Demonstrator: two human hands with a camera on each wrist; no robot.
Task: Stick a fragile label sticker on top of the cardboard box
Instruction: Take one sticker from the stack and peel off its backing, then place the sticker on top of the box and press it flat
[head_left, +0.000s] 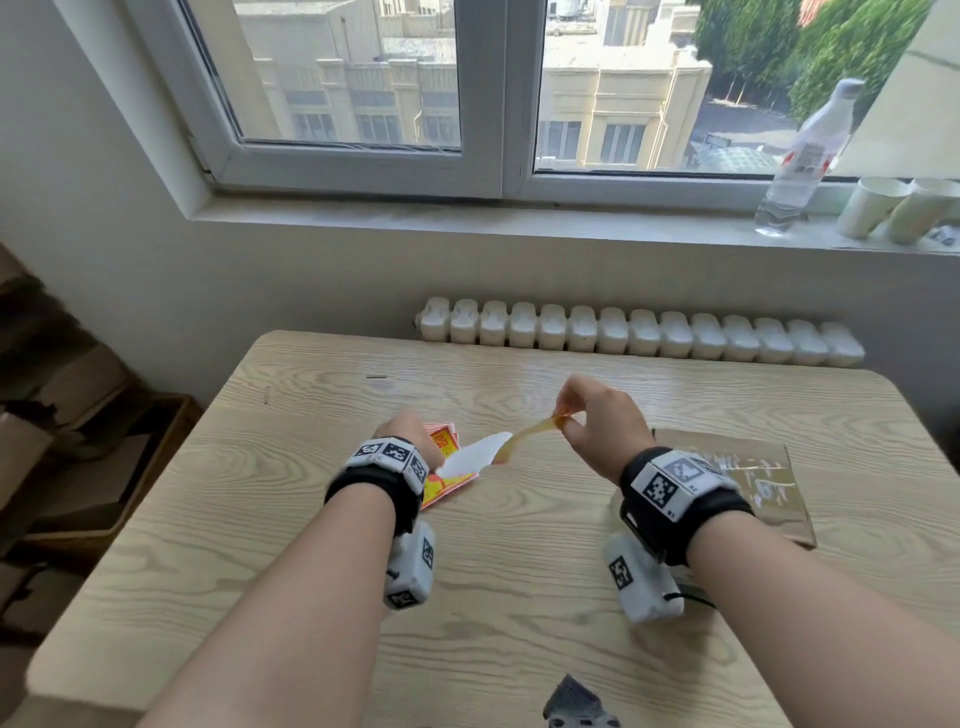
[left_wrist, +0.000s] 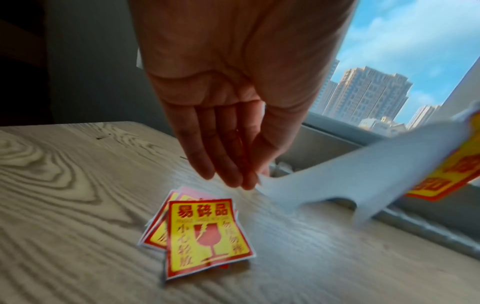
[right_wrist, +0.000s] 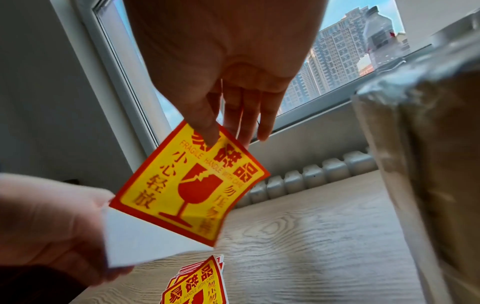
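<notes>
A red-and-yellow fragile sticker (right_wrist: 192, 185) hangs in the air between both hands, above the table. My right hand (right_wrist: 218, 131) pinches its top corner between thumb and fingers. Its white backing paper (right_wrist: 140, 240) is pinched by my left hand (left_wrist: 249, 176), and sticker and backing still meet along the sticker's lower edge. In the head view the sticker (head_left: 530, 431) stretches from my right hand (head_left: 566, 415) down to the backing (head_left: 472, 457) at my left hand (head_left: 405, 436). The flat, taped cardboard box (head_left: 748, 483) lies on the table to the right of my right hand.
A small stack of the same stickers (left_wrist: 205, 232) lies on the wooden table (head_left: 519, 519) under my left hand. A radiator (head_left: 639, 332) runs behind the table. A water bottle (head_left: 800, 161) and two paper cups (head_left: 898, 208) stand on the windowsill at the right.
</notes>
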